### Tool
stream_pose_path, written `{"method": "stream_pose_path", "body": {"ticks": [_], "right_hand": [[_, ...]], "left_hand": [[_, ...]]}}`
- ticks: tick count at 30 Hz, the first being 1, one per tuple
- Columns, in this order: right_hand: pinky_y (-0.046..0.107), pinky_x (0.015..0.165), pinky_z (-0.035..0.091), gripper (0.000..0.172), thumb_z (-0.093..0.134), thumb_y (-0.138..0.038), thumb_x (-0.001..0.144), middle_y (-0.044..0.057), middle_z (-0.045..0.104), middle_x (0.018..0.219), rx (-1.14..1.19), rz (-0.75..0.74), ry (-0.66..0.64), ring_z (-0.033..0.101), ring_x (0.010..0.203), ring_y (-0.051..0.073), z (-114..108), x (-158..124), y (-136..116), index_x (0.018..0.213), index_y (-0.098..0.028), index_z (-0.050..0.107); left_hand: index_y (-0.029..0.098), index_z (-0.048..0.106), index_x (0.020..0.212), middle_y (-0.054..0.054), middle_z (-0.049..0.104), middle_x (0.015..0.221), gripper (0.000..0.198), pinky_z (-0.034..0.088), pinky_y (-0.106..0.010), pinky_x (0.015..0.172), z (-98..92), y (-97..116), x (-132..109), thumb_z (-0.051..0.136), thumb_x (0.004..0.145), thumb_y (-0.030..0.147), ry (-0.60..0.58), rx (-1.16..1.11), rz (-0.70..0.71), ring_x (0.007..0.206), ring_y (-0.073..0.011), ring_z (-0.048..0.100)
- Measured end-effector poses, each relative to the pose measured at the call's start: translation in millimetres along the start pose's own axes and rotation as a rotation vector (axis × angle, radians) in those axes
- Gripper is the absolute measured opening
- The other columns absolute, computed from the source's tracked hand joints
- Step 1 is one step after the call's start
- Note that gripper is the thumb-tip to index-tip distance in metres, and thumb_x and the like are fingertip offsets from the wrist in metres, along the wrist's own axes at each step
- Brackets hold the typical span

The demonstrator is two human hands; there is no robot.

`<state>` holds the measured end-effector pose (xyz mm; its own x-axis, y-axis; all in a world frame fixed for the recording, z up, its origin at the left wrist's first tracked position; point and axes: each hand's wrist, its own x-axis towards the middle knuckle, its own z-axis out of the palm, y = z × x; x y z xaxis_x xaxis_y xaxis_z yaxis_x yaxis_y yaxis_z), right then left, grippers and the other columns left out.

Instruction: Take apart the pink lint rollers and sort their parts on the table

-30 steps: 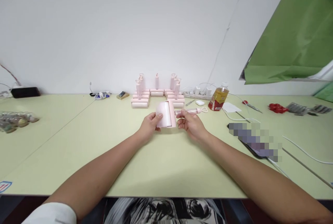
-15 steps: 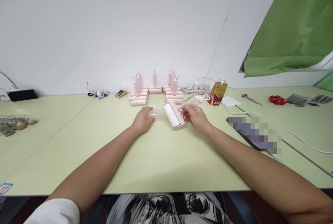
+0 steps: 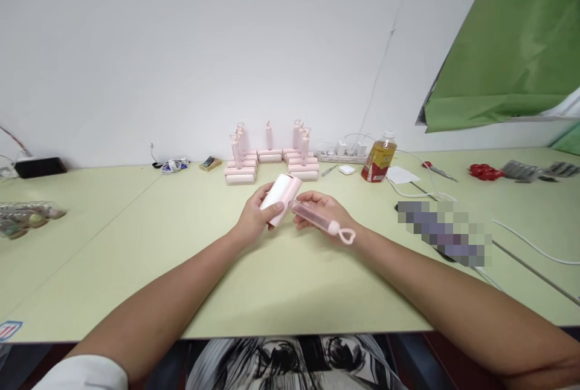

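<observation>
A pink lint roller (image 3: pixel 312 216) with a white roll, a clear pink handle and a heart-shaped loop is tilted above the table. My left hand (image 3: pixel 256 214) is closed around its head, thumb across the front. Behind the handle, my right hand (image 3: pixel 324 205) has loosely curled fingers against it near the neck; the handle lies across the palm and the loop points toward me. Whether the clear cover is on the roll, I cannot tell. Beyond my hands, several matching lint rollers (image 3: pixel 240 173) stand in a U shape with handles upright.
A drink bottle (image 3: pixel 379 157) stands at the right, near a power strip (image 3: pixel 342 157) and a white paper (image 3: pixel 402 175). A phone (image 3: pixel 439 233) with a blurred screen and white cables lie right of my arm. Wrapped items (image 3: pixel 29 217) lie far left.
The lint roller has swung round, its handle now pointing toward me. My left hand has gone from the clear cover on the table to the roller's head. The cover no longer shows separately.
</observation>
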<state>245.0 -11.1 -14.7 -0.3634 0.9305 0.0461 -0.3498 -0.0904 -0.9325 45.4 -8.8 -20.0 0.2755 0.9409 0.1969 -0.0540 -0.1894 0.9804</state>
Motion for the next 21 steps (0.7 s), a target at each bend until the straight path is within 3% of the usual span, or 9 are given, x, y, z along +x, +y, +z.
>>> {"method": "stream_pose_path", "body": {"ticks": [2,4,7,9,13,21], "right_hand": [[0.026,0.052,0.053,0.03,0.077,-0.033,0.069,-0.001,0.065,0.08,0.027,-0.041,0.137,0.063,0.06,0.013,-5,5,-1,0.087,-0.02,0.057],[0.023,0.048,0.048,0.029,0.075,-0.033,0.07,-0.003,0.062,0.082,0.012,-0.087,0.178,0.059,0.059,0.01,-10,8,-3,0.09,-0.022,0.056],[0.022,0.047,0.046,0.032,0.078,-0.032,0.066,-0.004,0.058,0.08,-0.146,-0.092,0.084,0.053,0.056,0.008,-15,11,-3,0.087,-0.02,0.058],[0.021,0.048,0.045,0.033,0.081,-0.029,0.062,-0.004,0.056,0.076,-0.237,-0.076,0.005,0.051,0.056,0.008,-17,10,-1,0.083,-0.019,0.058],[0.019,0.05,0.044,0.037,0.082,-0.023,0.058,-0.006,0.055,0.07,-0.258,-0.037,-0.096,0.052,0.059,0.008,-18,10,4,0.082,-0.019,0.055],[0.016,0.036,0.035,0.037,0.078,-0.02,0.056,-0.01,0.049,0.054,-0.248,0.048,-0.001,0.043,0.04,0.005,-12,16,14,0.073,-0.02,0.046]], "left_hand": [[0.021,0.054,0.131,-0.005,0.062,0.101,0.064,0.039,-0.02,0.044,-3.4,2,1,0.072,0.072,0.041,-0.023,0.035,-0.024,0.06,-0.0107,0.053],[0.019,0.059,0.127,-0.007,0.066,0.104,0.06,0.045,-0.023,0.056,-6.6,2,1,0.073,0.07,0.035,-0.098,0.037,-0.039,0.074,-0.0165,0.06],[0.015,0.063,0.124,-0.009,0.068,0.109,0.059,0.049,-0.031,0.075,-10.0,2,1,0.073,0.068,0.03,-0.249,0.011,-0.061,0.094,-0.0249,0.062],[0.014,0.065,0.122,-0.01,0.068,0.108,0.059,0.049,-0.034,0.078,-12.7,0,2,0.074,0.066,0.03,-0.295,0.033,-0.095,0.094,-0.027,0.062],[0.015,0.069,0.113,-0.009,0.069,0.104,0.054,0.049,-0.034,0.076,-20.5,-4,6,0.077,0.063,0.033,-0.276,0.101,-0.123,0.091,-0.0266,0.063],[0.016,0.07,0.105,-0.007,0.068,0.1,0.047,0.049,-0.031,0.075,-26.0,-7,13,0.077,0.064,0.036,-0.268,0.169,-0.103,0.088,-0.0238,0.062]]}}
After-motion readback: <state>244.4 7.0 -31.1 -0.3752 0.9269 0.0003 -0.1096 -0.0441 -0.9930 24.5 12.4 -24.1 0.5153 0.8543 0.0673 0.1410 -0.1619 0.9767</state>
